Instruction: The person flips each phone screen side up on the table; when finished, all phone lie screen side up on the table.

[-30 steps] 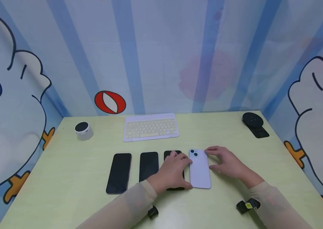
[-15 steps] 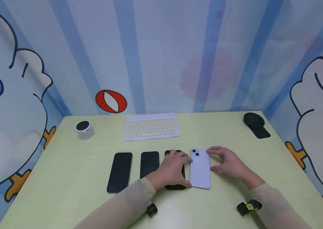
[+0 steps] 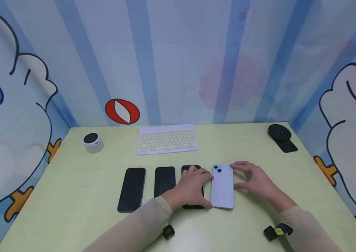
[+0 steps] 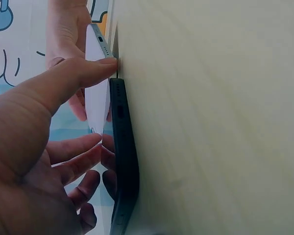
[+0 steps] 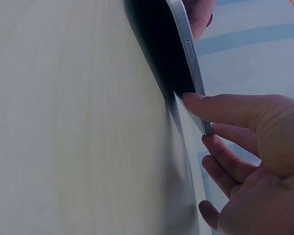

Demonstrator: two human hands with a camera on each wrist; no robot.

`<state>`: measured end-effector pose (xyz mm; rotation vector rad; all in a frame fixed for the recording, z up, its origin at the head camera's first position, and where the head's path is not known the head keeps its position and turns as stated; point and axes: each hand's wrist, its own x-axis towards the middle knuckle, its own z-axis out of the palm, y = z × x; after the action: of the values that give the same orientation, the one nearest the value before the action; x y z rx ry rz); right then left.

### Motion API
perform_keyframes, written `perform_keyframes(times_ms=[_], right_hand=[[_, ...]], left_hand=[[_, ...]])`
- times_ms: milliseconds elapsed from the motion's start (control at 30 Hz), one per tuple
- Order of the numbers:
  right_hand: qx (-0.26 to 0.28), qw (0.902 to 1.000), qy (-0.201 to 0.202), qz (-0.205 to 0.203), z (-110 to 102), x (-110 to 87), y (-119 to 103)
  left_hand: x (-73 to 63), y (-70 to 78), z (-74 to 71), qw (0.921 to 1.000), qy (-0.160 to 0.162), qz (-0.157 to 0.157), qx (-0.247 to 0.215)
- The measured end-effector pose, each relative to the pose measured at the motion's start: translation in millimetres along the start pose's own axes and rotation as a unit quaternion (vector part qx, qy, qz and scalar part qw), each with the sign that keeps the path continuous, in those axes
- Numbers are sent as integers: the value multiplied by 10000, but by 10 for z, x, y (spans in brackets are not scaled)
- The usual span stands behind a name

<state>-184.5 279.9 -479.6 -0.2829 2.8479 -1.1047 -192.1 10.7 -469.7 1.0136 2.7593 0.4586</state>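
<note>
While the desk (image 3: 70, 196) and its row of three black phones (image 3: 164, 180) lie as they did a second ago, the pale lilac phone (image 3: 222, 187) has shifted slightly rightward, opening a thin gap beside the third black phone (image 4: 122, 161). Both wrist views show it tipped up off the desk, so it appears mid-adjustment within the row. Left hand (image 3: 192, 187) pinches its left edge while resting over the third black phone; right hand (image 3: 253, 180) holds its right edge. Open room lies rightward and toward the keyboard (image 3: 166, 139).
</note>
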Motion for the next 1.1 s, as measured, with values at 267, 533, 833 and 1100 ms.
perform_keyframes(times_ms=[267, 533, 833, 1100], right_hand=[[89, 9998, 100, -151, -33, -74, -37], [387, 9980, 203, -454, -44, -142, -45], [573, 9934, 359, -925, -11, -114, -126], [569, 9933, 382, -934, 27, -106, -201]], left_hand=[[-30, 24, 29, 9999, 63, 129, -43], [-53, 67, 16, 9999, 25, 105, -81], [-33, 67, -7, 9976, 108, 71, -681], [-74, 56, -35, 9936, 129, 71, -1120]])
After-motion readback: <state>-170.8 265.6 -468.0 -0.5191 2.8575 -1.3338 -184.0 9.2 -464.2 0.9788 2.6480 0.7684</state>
